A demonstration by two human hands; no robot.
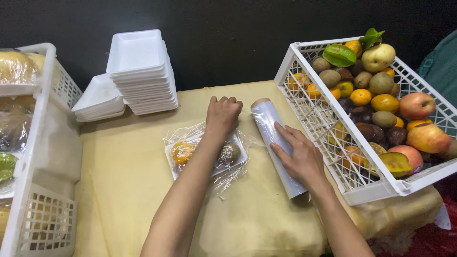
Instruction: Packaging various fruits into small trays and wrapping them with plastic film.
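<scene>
A white foam tray [205, 154] with an orange fruit and a brown kiwi lies on the yellow tablecloth, loosely covered in clear cling film. My left hand [223, 114] is closed into a fist just beyond the tray, pinching the film's edge that stretches from the roll. The roll of cling film [275, 143] lies beside the tray on its right, and my right hand [297, 154] rests flat on top of it, fingers spread, pressing it down.
A tall stack of white foam trays [142, 71] and a lower stack [99, 99] stand at the back left. A white crate [333, 138] full of mixed fruit sits tilted at the right. Another white crate [40, 157] with wrapped produce stands at the left edge.
</scene>
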